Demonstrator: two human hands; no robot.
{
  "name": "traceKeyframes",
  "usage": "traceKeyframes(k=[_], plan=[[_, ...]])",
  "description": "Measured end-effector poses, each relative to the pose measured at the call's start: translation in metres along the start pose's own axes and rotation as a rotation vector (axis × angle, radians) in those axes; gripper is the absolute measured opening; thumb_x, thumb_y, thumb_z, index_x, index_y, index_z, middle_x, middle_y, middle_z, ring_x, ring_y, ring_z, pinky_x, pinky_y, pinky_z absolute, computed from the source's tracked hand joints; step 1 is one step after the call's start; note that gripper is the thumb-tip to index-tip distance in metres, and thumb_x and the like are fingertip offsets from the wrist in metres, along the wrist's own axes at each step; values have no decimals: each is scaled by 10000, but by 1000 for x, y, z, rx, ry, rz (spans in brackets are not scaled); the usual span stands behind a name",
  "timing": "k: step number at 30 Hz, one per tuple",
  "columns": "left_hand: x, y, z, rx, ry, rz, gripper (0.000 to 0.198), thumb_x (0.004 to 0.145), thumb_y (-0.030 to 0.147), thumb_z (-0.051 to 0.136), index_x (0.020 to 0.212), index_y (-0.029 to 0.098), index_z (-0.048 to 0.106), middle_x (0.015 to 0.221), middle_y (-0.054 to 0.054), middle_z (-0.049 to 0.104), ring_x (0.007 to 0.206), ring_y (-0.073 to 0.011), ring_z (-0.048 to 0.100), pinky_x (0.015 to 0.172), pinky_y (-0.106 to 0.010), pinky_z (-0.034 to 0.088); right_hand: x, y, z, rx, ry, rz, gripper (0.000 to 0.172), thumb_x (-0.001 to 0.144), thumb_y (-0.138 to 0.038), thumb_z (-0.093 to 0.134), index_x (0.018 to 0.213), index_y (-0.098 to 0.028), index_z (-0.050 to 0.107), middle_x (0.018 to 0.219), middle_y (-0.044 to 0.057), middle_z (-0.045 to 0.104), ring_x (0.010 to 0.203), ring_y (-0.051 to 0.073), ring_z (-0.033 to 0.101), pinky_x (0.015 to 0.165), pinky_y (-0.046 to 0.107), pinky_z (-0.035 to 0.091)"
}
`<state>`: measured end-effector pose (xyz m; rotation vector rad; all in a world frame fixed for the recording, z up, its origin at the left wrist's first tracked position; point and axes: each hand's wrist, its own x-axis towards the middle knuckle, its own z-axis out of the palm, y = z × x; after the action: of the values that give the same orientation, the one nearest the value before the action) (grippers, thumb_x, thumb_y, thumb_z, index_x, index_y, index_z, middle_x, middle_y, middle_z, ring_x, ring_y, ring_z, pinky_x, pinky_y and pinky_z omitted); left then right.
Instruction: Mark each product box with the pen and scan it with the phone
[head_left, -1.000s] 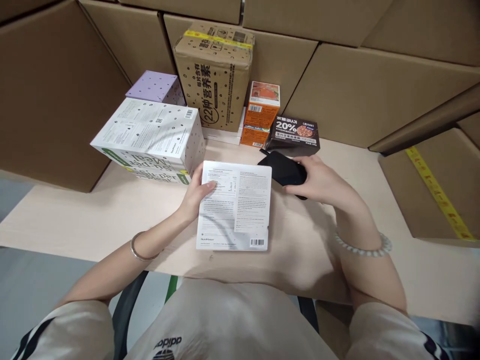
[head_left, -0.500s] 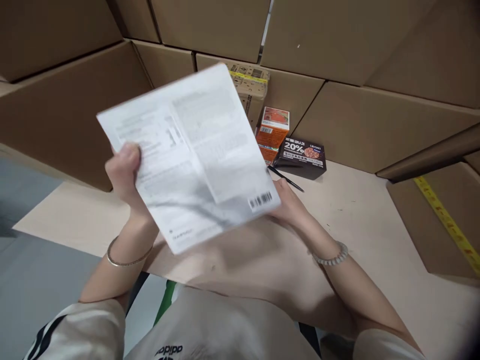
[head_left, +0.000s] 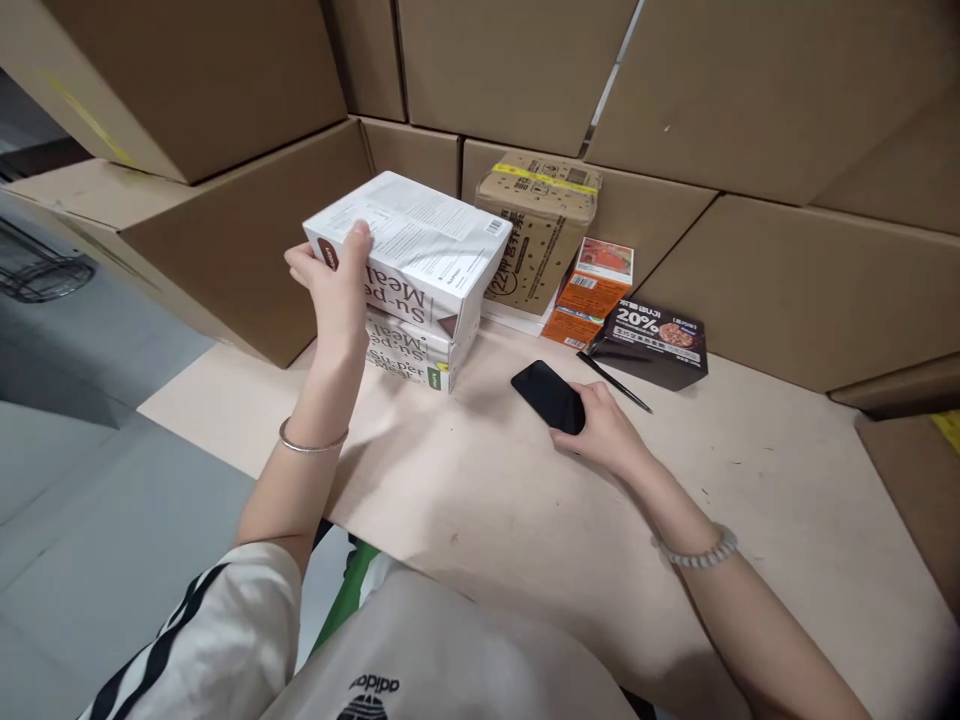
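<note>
White Su-per Meal carton (head_left: 427, 240), eleven o'clock, over similar cartons (head_left: 409, 350); left hand (head_left: 337, 290) grips its nine-o'clock end, thumb on top, fingers half-spread. Probably light, stiff, crushable; support opposite ends. Smartphone (head_left: 547, 397), four o'clock, in right hand (head_left: 604, 425), fingers half-curled: likely rigid, slick; hold long edges.

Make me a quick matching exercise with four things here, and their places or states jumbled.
Things:
1. Flat black rectangular phone
2. Slim black pen-like stick
3. White cardboard box with brown print
4. Brown cardboard carton

Places or states:
A. Yellow tape across its top
B. Under the thumb of the left hand
C. Gripped by the right hand
D. Unheld, beside the dark cardboard box

Pairs: 1-C; 2-D; 3-B; 4-A
</note>
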<state>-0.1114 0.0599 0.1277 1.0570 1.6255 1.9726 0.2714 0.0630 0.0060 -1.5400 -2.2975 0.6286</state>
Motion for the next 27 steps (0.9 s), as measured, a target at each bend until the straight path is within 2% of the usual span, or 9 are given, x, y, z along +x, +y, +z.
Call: traceKeyframes(k=[2, 4, 6, 8, 10, 12, 15, 20, 27], plan=[[-8, 5, 3, 152, 207, 65, 450, 981, 469, 790, 1106, 250, 418, 1444, -115, 482, 1515, -296, 419, 1320, -503, 312, 0, 2, 0, -5, 3, -16, 771, 732, -446, 794, 1437, -172, 648, 1271, 172, 638, 1282, 442, 665, 1133, 613, 574], [-14, 10, 3, 284, 261, 148, 419, 949, 431, 827, 1077, 253, 471, 1371, -95, 525, 1463, -309, 448, 1329, -537, 307, 0, 3, 0, -15, 0, -32, 774, 726, -458, 798, 1429, -168, 658, 1264, 173, 639, 1306, 449, 647, 1170, 626, 548], [-20, 14, -1, 354, 268, 356, 437, 919, 453, 837, 1162, 274, 520, 1428, -94, 526, 1538, -332, 406, 1369, -561, 256, 0, 3, 0, -19, -6, -41, 771, 731, -459, 789, 1431, -161, 664, 1266, 176, 640, 1320, 446, 634, 1195, 627, 529], [-29, 19, -2, 386, 194, 611, 546, 865, 495, 864, 1283, 324, 558, 1568, -89, 492, 1683, -347, 281, 1429, -558, 165, 0, 2, -1, -17, -13, -45, 773, 739, -455, 774, 1439, -147, 664, 1281, 187, 639, 1324, 444, 630, 1205, 620, 520], [-45, 26, 3, 425, -74, 716, 577, 784, 509, 930, 1267, 371, 646, 1615, -42, 534, 1752, -370, 222, 1466, -559, 83, 0, 1, -1, -20, -19, -42, 779, 740, -466, 771, 1437, -133, 665, 1292, 199, 637, 1319, 450, 629, 1203, 620, 521], [-62, 31, 16, 427, -337, 672, 600, 682, 502, 993, 1199, 340, 734, 1549, -35, 630, 1718, -443, 323, 1476, -621, -13, 0, 0, -2, -28, -23, -37, 789, 739, -486, 774, 1434, -127, 666, 1282, 202, 635, 1312, 458, 628, 1197, 624, 523], [-80, 29, 37, 348, -495, 464, 593, 673, 446, 1010, 1206, 325, 782, 1585, -43, 661, 1730, -466, 319, 1463, -640, -121, -1, -1, -1, -42, -14, -28, 808, 752, -489, 769, 1457, -111, 652, 1297, 215, 634, 1334, 470, 618, 1206, 632, 516], [-76, 4, 46, 295, -444, 370, 494, 801, 389, 909, 1266, 303, 768, 1620, -78, 641, 1756, -451, 255, 1467, -673, -41, -2, -3, 2, -56, 16, -41, 807, 788, -457, 747, 1480, -56, 636, 1323, 258, 639, 1337, 476, 626, 1215, 641, 514], [-64, -30, 37, 711, -273, 735, 491, 978, 403, 693, 1458, 303, 708, 1565, -149, 675, 1631, -442, 449, 1433, -741, 84, 1, 0, 5, -49, 23, -32, 804, 752, -458, 774, 1464, -105, 652, 1332, 240, 650, 1331, 485, 625, 1195, 669, 534]])
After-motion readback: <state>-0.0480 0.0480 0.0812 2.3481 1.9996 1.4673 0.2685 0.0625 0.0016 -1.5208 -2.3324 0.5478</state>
